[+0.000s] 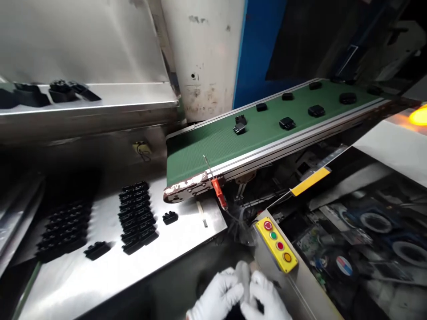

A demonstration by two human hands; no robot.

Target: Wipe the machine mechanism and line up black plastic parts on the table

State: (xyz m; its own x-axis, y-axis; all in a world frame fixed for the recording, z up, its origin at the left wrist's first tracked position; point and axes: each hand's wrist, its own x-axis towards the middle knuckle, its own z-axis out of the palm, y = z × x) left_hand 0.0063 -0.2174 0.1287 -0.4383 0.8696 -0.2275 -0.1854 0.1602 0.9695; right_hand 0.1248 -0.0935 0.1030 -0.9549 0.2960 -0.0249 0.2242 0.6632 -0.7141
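My left hand, in a white glove, is at the bottom of the view with its fingers curled in. Close beside it, my right hand, gloved the same way, is closed too. A grey, soft-looking elongated thing stands up between them, and the fingers of both hands press on it from either side. Its exact kind cannot be made out. Something dark shows below the right fingers, mostly hidden.
Several black plastic parts lie on a green conveyor belt. A red-handled screwdriver leans at its edge. Rows of black parts stand on the metal table. A yellow button box sits near my right hand.
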